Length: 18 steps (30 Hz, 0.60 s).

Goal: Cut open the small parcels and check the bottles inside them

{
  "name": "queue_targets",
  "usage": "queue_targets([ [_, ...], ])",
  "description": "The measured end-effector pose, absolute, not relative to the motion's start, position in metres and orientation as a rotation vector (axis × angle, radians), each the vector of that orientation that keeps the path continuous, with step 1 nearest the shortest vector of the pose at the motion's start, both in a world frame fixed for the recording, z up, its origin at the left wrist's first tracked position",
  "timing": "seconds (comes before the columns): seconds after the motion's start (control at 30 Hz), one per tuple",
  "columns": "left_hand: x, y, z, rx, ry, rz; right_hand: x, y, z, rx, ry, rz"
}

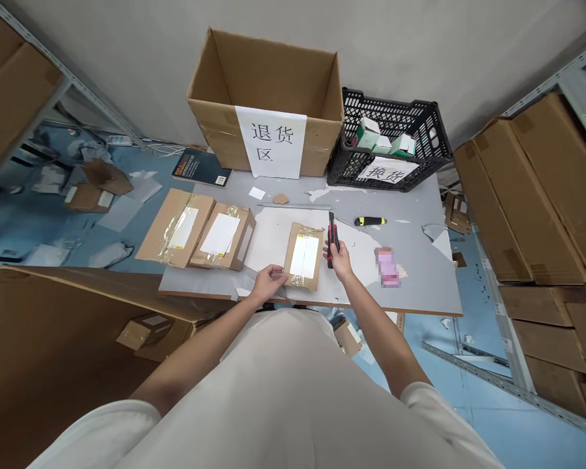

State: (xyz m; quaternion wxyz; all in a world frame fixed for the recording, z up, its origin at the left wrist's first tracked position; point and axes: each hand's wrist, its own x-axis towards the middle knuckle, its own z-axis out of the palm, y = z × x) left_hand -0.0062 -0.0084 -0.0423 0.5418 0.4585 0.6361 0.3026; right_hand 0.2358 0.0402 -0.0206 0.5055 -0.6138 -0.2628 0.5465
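A small taped cardboard box (303, 256) with a white label lies flat on the table in front of me. My left hand (269, 283) is at its lower left corner, with thumb and fingers closed against the edge. On the other side of the box, my right hand (339, 258) is wrapped round a red and black utility knife (331, 238). The knife points away from me, just off the box's right edge. Two more taped boxes, a larger one (176, 228) and a smaller one (223, 236), sit side by side to the left.
At the back of the table (420, 260) stand a big open carton (268, 124) and a black plastic crate (395, 140) holding small green-white boxes. A yellow-black cutter (370, 221) and a pink pixelated item (387, 267) lie right. A large carton (78, 339) stands left, shelving (517, 339) right.
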Motion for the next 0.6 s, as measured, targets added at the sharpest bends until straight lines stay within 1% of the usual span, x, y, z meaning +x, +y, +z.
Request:
queue_targets([
  [0.17, -0.002, 0.049, -0.028, 1.443, 1.562, 0.667, 0.231, -0.03, -0.012, -1.595, -0.525, 1.264],
  [0.23, 0.006, 0.084, -0.022, 1.595, 1.52, 0.659, 0.224, -0.063, -0.012, -1.637, -0.43, 1.332],
  [0.33, 0.019, 0.129, -0.019, 1.819, 1.401, 0.624, 0.21, -0.096, -0.017, -1.572, -0.251, 1.467],
  [0.4, 0.027, 0.147, -0.02, 1.877, 1.35, 0.547, 0.202, -0.104, -0.021, -1.484, -0.152, 1.513],
  [0.5, 0.034, 0.156, -0.026, 1.849, 1.351, 0.436, 0.192, -0.099, -0.022, -1.377, -0.066, 1.516],
  [0.6, 0.032, 0.152, -0.03, 1.809, 1.407, 0.434, 0.188, -0.09, -0.02, -1.342, -0.067, 1.473],
])
